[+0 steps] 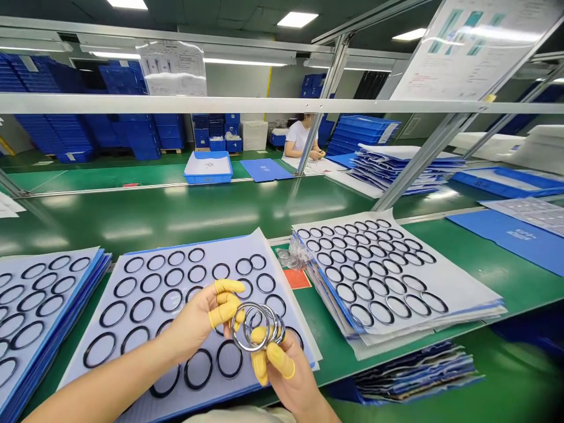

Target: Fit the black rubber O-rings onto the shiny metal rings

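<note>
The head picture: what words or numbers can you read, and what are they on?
None reads clearly.
Upper-right sheet: print too small.
Upper-left sheet: print blurred.
Right-hand blue board: white marks blurred.
Far blue board: white marks too small.
Stacked blue trays: white label, unreadable.
Far blue tray: front marks too small.

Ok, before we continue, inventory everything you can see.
Shiny metal rings: several, silver, at both hands
Layered sheet stacks: three nearest, white and blue, on green bench
Thin round rings: dozens, black, on those stacks
Crumpled plastic: one piece, clear, beside right stack
Flat card: one, red, beside middle stack
Plastic crates: many, blue, background
Co-worker: one, white top, far side
Printed sheets: two, white, overhead
Left hand: one, yellow fingertips, at metal rings
Right hand: one, yellow fingertips, holding metal rings
</note>
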Available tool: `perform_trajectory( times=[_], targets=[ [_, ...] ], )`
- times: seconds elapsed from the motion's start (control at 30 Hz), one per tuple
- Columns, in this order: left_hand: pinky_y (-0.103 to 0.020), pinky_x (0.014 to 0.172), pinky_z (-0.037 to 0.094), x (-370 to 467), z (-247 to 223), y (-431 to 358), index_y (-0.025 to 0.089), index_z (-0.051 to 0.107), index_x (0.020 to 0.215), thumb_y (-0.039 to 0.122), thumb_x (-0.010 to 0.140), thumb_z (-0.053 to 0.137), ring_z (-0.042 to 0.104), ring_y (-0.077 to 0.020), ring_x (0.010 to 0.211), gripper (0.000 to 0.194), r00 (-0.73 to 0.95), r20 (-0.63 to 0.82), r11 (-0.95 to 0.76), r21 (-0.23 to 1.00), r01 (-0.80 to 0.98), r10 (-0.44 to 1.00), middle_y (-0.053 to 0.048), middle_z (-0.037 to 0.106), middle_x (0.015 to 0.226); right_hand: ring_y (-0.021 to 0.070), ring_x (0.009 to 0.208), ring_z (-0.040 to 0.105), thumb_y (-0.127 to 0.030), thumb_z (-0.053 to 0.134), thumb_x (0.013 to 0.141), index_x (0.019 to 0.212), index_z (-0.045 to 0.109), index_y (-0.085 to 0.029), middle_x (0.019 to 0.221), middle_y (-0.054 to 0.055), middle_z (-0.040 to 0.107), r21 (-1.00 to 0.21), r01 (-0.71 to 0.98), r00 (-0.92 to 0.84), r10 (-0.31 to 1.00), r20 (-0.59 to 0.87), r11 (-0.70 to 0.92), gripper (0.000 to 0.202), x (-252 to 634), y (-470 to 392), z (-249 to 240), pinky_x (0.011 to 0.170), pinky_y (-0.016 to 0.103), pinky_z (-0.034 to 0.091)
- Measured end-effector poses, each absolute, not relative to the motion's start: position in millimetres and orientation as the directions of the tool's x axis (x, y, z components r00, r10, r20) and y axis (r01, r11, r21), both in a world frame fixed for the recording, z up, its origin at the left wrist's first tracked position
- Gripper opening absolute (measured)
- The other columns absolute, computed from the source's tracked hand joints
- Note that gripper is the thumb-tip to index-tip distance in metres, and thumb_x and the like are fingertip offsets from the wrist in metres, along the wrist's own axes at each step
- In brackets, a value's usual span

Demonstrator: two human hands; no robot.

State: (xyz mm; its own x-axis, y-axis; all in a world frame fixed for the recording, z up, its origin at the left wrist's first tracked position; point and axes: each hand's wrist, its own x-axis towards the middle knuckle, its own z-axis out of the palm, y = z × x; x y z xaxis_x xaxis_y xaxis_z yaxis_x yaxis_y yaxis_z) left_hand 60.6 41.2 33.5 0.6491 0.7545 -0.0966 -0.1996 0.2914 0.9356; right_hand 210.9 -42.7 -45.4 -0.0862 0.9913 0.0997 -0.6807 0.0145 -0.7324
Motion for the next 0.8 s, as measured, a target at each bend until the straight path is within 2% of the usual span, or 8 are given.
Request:
perform_trajectory(
  times=[0.27,0.33,0.4,0.47,0.53,0.57,0.67,0.8],
  targets=[
    [-0.016,0.044,0.043,56,29,33,0.019,0.061,0.102,0.045,0.076,0.074,0.054,-0.0086,0.051,0.040,0.669,-0.089,0.274,0.946,-0.176,0.738,0.004,0.055,0.063,0.0065,0.038,0.041,-0.047,0.076,0.071,0.074,0.073,-0.017,0.044,-0.002,0.054,-0.676,-0.737,-0.132,0.984,0.120,-0.016,0.030,206,-44,-41,0.039,0.017,0.030],
    [-0.018,0.046,0.046,54,25,34,0.019,0.059,0.107,0.046,0.081,0.067,0.055,-0.0096,0.051,0.039,0.677,-0.080,0.181,0.980,-0.080,0.732,0.004,0.056,0.065,0.0060,0.037,0.038,-0.046,0.076,0.072,0.074,0.073,-0.018,0.043,-0.003,0.052,-0.659,-0.752,-0.146,0.981,0.132,-0.023,0.028,205,-44,-41,0.039,0.017,0.029],
    [-0.023,0.053,0.051,51,18,44,0.020,0.057,0.112,0.041,0.089,0.056,0.059,-0.0118,0.057,0.032,0.673,-0.030,-0.090,0.986,0.144,0.739,0.001,0.060,0.071,0.0057,0.038,0.036,-0.045,0.075,0.073,0.075,0.073,-0.018,0.044,-0.004,0.050,-0.636,-0.771,-0.157,0.979,0.133,-0.037,0.026,204,-44,-41,0.039,0.018,0.027],
    [-0.028,0.070,0.055,47,9,65,0.021,0.058,0.114,0.031,0.093,0.049,0.065,-0.0156,0.076,0.025,0.645,0.050,-0.422,0.794,0.437,0.762,-0.003,0.066,0.086,0.0056,0.039,0.035,-0.043,0.074,0.075,0.076,0.073,-0.019,0.045,-0.004,0.048,-0.614,-0.788,-0.157,0.981,0.117,-0.053,0.025,205,-45,-40,0.041,0.018,0.026],
    [-0.038,0.095,0.047,38,-2,98,0.020,0.062,0.110,0.022,0.090,0.056,0.059,-0.0221,0.105,0.022,0.575,0.092,-0.486,0.651,0.583,0.813,-0.007,0.065,0.109,0.0056,0.041,0.034,-0.041,0.074,0.075,0.078,0.073,-0.019,0.047,-0.004,0.048,-0.598,-0.799,-0.145,0.986,0.080,-0.068,0.023,207,-47,-41,0.044,0.019,0.025],
    [-0.043,0.100,0.042,32,-8,116,0.018,0.063,0.108,0.020,0.090,0.055,0.055,-0.0244,0.111,0.020,0.529,0.102,-0.475,0.602,0.641,0.842,-0.010,0.063,0.114,0.0058,0.043,0.033,-0.041,0.074,0.075,0.080,0.072,-0.019,0.049,-0.004,0.048,-0.597,-0.799,-0.138,0.989,0.060,-0.076,0.022,208,-48,-41,0.045,0.020,0.025],
    [-0.049,0.095,0.045,9,-24,167,0.014,0.060,0.111,0.025,0.092,0.057,0.056,-0.0256,0.110,0.022,0.415,0.091,-0.405,0.484,0.776,0.905,-0.010,0.059,0.119,0.0068,0.045,0.034,-0.044,0.075,0.074,0.081,0.070,-0.019,0.050,-0.004,0.048,-0.614,-0.785,-0.131,0.991,0.025,-0.089,0.027,211,-52,-43,0.047,0.021,0.026],
    [-0.045,0.087,0.051,-12,-40,202,0.015,0.058,0.116,0.029,0.092,0.058,0.060,-0.0237,0.103,0.027,0.382,0.051,-0.366,0.424,0.829,0.923,-0.010,0.059,0.119,0.0071,0.045,0.035,-0.047,0.074,0.075,0.080,0.067,-0.017,0.050,-0.005,0.047,-0.671,-0.736,-0.104,0.995,-0.015,-0.087,0.031,212,-57,-47,0.048,0.022,0.027]
  ],
)
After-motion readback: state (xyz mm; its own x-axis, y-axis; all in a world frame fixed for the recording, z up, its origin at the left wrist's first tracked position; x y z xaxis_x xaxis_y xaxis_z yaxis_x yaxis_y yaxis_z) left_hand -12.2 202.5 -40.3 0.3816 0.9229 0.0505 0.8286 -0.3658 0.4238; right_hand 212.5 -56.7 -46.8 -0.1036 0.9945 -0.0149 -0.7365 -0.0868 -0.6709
